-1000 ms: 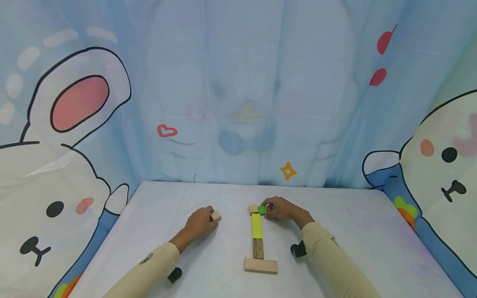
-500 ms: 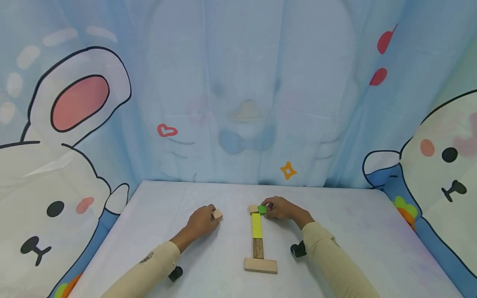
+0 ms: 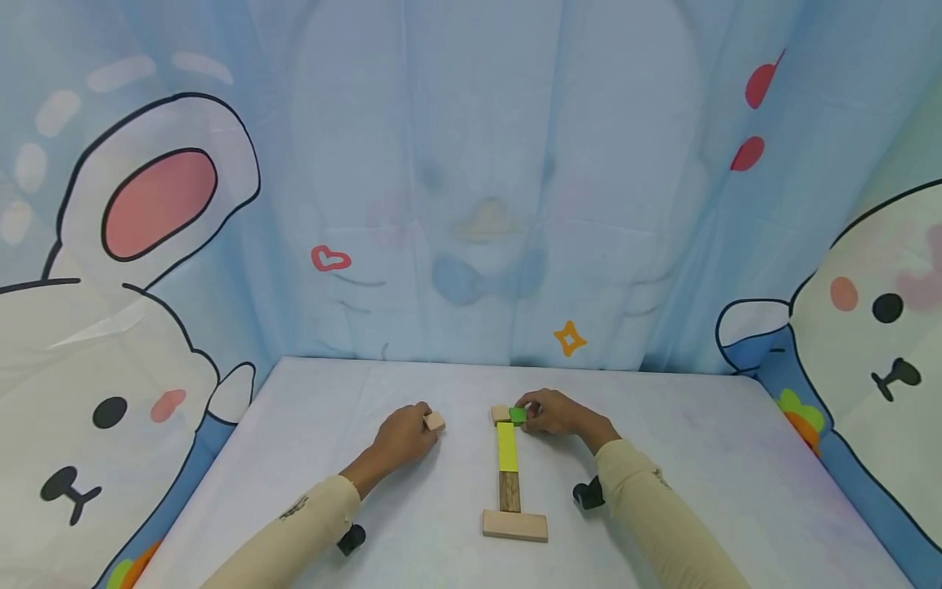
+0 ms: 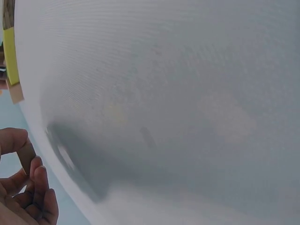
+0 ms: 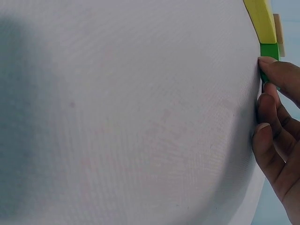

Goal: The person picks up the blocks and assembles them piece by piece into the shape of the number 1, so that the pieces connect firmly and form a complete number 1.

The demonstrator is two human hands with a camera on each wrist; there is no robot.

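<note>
Between thumb and fingers my left hand (image 3: 405, 435) pinches a small plain wooden block (image 3: 435, 422), left of a row of blocks. My right hand (image 3: 553, 411) pinches a green block (image 3: 518, 415) at the row's far end. Touching or nearly touching the green one is a plain wooden block (image 3: 500, 413) on its left. Below these two lies a yellow block (image 3: 507, 447), then a dark-grained brown block (image 3: 509, 491). A wide pale plank (image 3: 515, 525) lies crosswise at the near end. In the right wrist view the green block's end is covered by fingers.
The blocks lie on a white cloth-covered table (image 3: 736, 458). Blue curtains with printed cartoon bears (image 3: 132, 393) hang behind and on both sides. Small black devices (image 3: 589, 493) show under both wrists.
My left hand has moved slightly to the right with its wooden block, closer to the row. My right hand and the blocks in the row have stayed in place.
</note>
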